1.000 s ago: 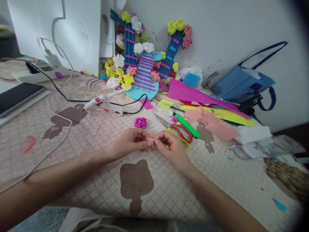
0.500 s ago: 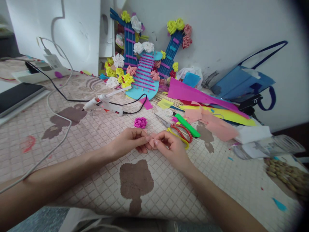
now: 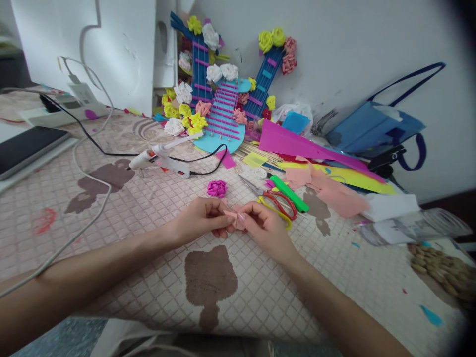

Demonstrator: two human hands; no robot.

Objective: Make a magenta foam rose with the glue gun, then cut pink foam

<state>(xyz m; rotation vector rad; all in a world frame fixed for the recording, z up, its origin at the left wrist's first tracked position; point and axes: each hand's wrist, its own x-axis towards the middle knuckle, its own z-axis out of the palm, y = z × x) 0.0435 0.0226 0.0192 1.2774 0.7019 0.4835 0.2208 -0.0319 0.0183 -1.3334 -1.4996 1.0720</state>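
Between my fingertips, above the middle of the table, is a small piece of pink paper [image 3: 238, 221], creased and partly hidden. My left hand [image 3: 206, 218] pinches it from the left, and my right hand [image 3: 264, 225] pinches its right side. Just beyond my left hand lies a magenta paper flower [image 3: 216, 188]. Scissors with red and yellow handles [image 3: 277, 201] rest beyond my right hand, beside a bright green cutter-like tool [image 3: 288, 192]. A white glue gun [image 3: 159, 161] lies further back on the left.
Paper guitar shapes with flowers [image 3: 225, 114] lean at the wall. Coloured paper sheets [image 3: 320, 153] and a blue bag [image 3: 375, 126] are at the right. A clear plastic bottle [image 3: 420, 223] lies near peanut-like pieces [image 3: 439, 270]. A cable [image 3: 91, 213] crosses the left side, near a dark tablet [image 3: 31, 148].
The pink paper has been turned and bent between my fingers, and more of it shows now. Both hands stay in nearly the same place.
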